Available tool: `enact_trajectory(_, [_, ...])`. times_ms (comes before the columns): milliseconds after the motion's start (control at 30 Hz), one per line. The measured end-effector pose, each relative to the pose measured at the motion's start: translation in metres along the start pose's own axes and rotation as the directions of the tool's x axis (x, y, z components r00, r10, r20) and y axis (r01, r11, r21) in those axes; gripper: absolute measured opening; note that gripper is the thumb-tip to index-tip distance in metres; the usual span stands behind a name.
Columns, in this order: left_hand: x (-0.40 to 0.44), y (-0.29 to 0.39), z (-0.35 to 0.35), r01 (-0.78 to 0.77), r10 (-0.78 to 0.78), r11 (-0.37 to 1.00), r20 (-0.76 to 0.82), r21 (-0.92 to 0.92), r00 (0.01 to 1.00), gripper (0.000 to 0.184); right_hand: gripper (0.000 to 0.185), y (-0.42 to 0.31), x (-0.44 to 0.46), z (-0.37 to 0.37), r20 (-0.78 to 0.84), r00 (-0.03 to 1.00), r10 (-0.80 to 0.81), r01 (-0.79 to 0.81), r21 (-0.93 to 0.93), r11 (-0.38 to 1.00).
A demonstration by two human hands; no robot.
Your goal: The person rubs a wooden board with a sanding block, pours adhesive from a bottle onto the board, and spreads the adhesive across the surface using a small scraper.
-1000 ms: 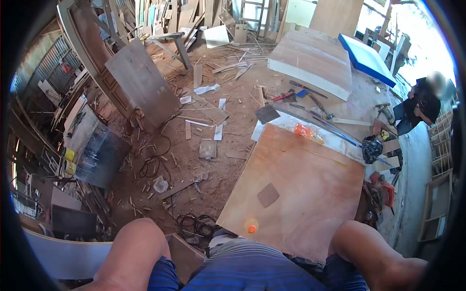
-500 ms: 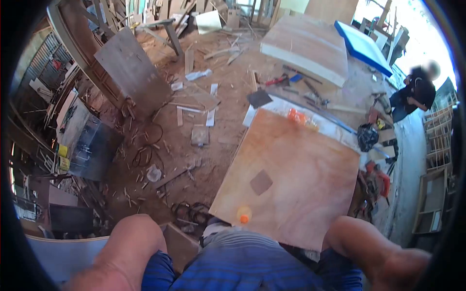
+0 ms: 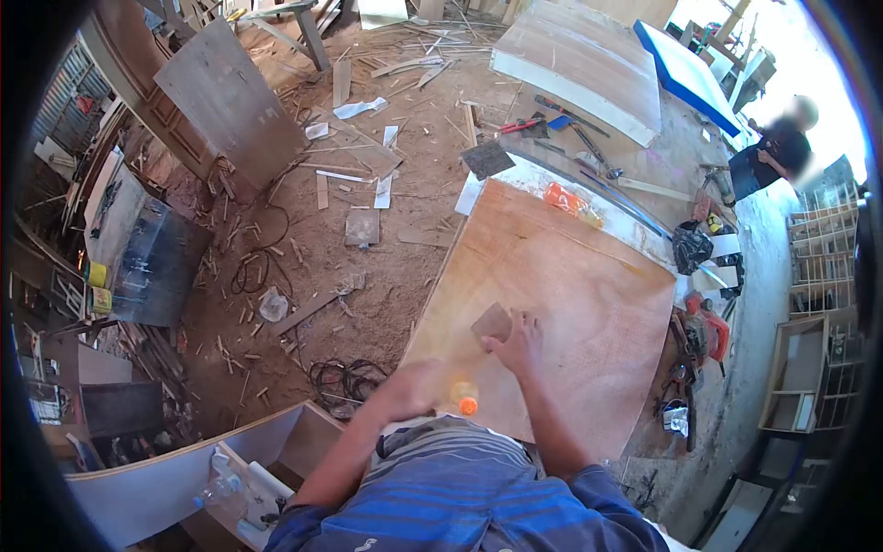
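Head view: thin brown square abrasive-looking sheet (image 3: pixel 488 322) lies on broad tan plywood panel (image 3: pixel 589 359), R hand (image 3: pixel 519 344) at its edge; can't tell if gripped. L hand (image 3: pixel 414 386) blurred nr orange-capped translucent plastic bottle (image 3: pixel 465 398), grip unclear. Sheet prob. light, bendy, gritty; best held flat by edge.

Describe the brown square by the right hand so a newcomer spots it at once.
Find the large wooden board in front of the striped shirt. Left of its middle, at the right hand, is the square. It is flat and plain brown, unlike the orange-capped bottle nearer the shirt.
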State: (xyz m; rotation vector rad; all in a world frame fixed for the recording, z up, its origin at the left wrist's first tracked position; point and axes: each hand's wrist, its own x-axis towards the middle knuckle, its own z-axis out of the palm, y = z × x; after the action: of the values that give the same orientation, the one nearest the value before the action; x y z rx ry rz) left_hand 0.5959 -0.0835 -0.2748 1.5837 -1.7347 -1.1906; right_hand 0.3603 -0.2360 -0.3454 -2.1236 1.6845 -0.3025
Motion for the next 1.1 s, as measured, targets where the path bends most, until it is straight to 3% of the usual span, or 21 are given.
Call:
enact_trajectory(33, [0.006,-0.004,0.015,-0.068,0.069,0.997,-0.048,0.025,0.996,0.055,0.074,-0.007,0.0,0.003,-0.031,0.999,-0.016,0.015,-0.051,0.999])
enact_trajectory(100, [0.014,-0.015,0.046,-0.197,0.205,0.978,-0.135,0.073,0.969,0.056,0.074,0.003,0.006,0.025,0.045,0.999,0.018,-0.02,0.032,0.999])
enact_trajectory(233, [0.029,-0.038,0.061,-0.221,0.223,0.973,0.026,-0.062,0.975,0.059,0.072,0.003,0.015,0.024,0.305,0.947,0.098,-0.125,0.072,0.99])
enact_trajectory(300, [0.025,-0.042,0.057,-0.17,0.174,0.982,0.049,-0.086,0.983,0.058,0.068,-0.006,0.017,0.021,0.162,0.982,0.097,-0.106,0.053,0.993])
enact_trajectory(433, [0.001,-0.058,0.051,-0.067,0.046,0.986,-0.135,-0.152,0.99,0.06,0.062,0.004,0.02,0.041,-0.001,0.995,0.098,-0.098,0.025,0.995])
enact_trajectory(533, [-0.012,-0.075,0.036,-0.129,0.075,0.98,-0.315,-0.153,0.946,0.06,0.053,0.026,0.032,0.037,0.204,0.964,0.173,-0.216,0.216,0.952])
enact_trajectory(633, [-0.024,-0.086,0.015,0.056,-0.137,0.948,-0.242,-0.314,0.96,0.058,0.034,0.071,0.065,0.04,0.139,0.989,0.046,-0.088,0.315,0.945])
enact_trajectory(700, [-0.027,-0.091,0.016,0.096,-0.286,0.809,-0.245,-0.58,0.927,0.056,0.021,0.095,0.11,0.036,-0.054,0.998,0.028,-0.009,0.311,0.95])
enact_trajectory(767, [-0.024,-0.096,0.018,0.056,-0.364,0.661,-0.255,-0.748,0.896,0.054,0.019,0.035,0.135,-0.012,-0.304,0.95,-0.073,0.128,0.166,0.978])
enact_trajectory(833, [-0.022,-0.101,0.02,-0.044,-0.394,0.544,-0.301,-0.838,0.869,0.054,0.022,0.022,0.173,-0.021,-0.318,0.938,-0.141,0.141,-0.021,0.99])
enact_trajectory(933, [-0.024,-0.102,0.004,0.01,-0.488,0.382,-0.192,-0.924,0.852,0.056,0.023,0.02,0.192,0.018,-0.171,0.973,-0.152,0.105,-0.255,0.961])
enact_trajectory(1000, [-0.024,-0.099,-0.009,-0.06,-0.471,0.35,-0.23,-0.935,0.852,0.052,0.023,0.015,0.167,0.067,-0.107,0.95,-0.294,0.289,-0.056,0.956])
enact_trajectory(1100, [-0.022,-0.096,-0.028,-0.153,-0.434,0.34,-0.299,-0.928,0.85,0.05,0.029,-0.055,0.042,0.097,0.245,0.912,-0.328,0.348,-0.042,0.936])
